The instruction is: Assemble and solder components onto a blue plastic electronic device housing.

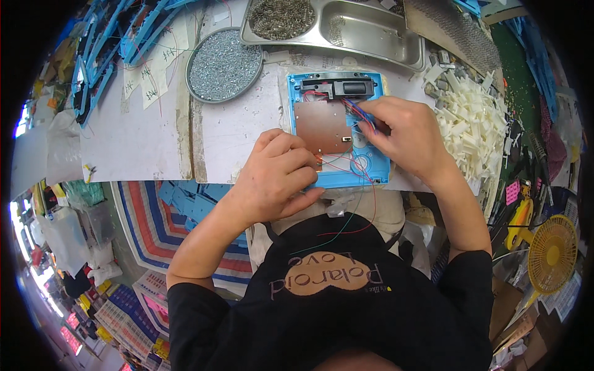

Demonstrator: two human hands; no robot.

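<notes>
A blue plastic casing [337, 179] lies on the table in front of me, its inside facing up. It holds a brown circuit board [318, 127] and a black part [351, 88] along its far edge. My left hand [278, 176] grips the casing's near left corner, fingers curled over the edge and thumb at the front. At the right side, my right hand [408, 133] pinches a bundle of red and blue wires [357, 113] beside the board. Thin red and green wires [374, 207] run loose from the near edge toward my lap.
Beyond the casing stand a round tray of small silver screws [224, 65] and a steel tray [371, 31] with small metal parts. White plastic pieces [470, 120] are heaped at right. Blue casings [93, 68] lie far left. A yellow fan [552, 253] stands lower right.
</notes>
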